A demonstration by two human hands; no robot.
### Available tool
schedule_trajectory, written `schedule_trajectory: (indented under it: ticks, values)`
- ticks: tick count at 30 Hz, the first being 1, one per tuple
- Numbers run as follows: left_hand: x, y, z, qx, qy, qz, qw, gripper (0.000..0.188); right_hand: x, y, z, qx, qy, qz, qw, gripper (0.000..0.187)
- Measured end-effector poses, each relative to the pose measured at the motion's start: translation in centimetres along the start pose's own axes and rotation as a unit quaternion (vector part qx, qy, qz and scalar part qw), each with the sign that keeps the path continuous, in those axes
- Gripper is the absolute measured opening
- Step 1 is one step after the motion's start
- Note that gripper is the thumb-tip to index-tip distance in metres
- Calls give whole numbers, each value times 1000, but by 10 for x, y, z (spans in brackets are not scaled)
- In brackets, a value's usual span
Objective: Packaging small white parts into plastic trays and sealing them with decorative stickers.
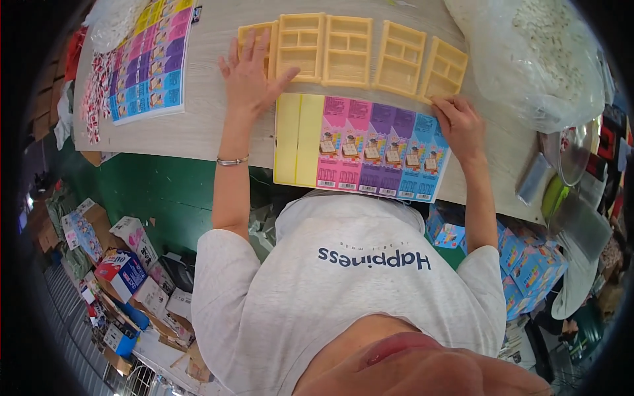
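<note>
Five shallow pale-yellow compartment trays stand side by side in a slightly curved row on the table, among them a middle tray. My left hand lies with spread fingers over the leftmost tray, thumb reaching onto the tray beside it. Below the row lies a printed card sheet with yellow, pink, purple and blue bands, its lower edge along the table edge. My right hand is at the sheet's upper right corner, fingers curled together, fingertips by the lower end of the rightmost tray. What those fingers grip is hidden.
A stack of similar printed sheets lies at the left, beside small red-and-white pieces. A big clear bag of small whitish pieces sits at the right; another bag is far left. Cartons crowd the floor below left; blue boxes stand right.
</note>
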State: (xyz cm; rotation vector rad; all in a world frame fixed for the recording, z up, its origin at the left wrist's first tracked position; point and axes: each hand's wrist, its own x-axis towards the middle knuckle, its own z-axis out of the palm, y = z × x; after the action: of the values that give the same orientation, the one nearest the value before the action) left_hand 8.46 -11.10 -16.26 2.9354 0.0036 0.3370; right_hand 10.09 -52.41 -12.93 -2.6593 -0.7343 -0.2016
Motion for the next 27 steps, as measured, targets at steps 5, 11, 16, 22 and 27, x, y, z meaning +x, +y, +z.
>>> schedule_trajectory:
  ticks: [5,11,16,22,27]
  values:
    - [-3,-1,1,7,-11,17,1000,86,2,-6,0,-1,-19,-4,1000,15]
    - [-2,5,6,6,13,-1,1000,82,8,-4,6,-3,26,7,1000,18]
    - [-3,0,13,-11,36,-41,998,73,9,-1,12,23,29,-8,999,19]
    - [4,-8,19,-38,59,-28,997,66,-4,0,-15,11,94,-20,995,24]
    - [-43,-29,-1,-114,176,-38,977,66,-6,40,-86,14,298,-76,951,21]
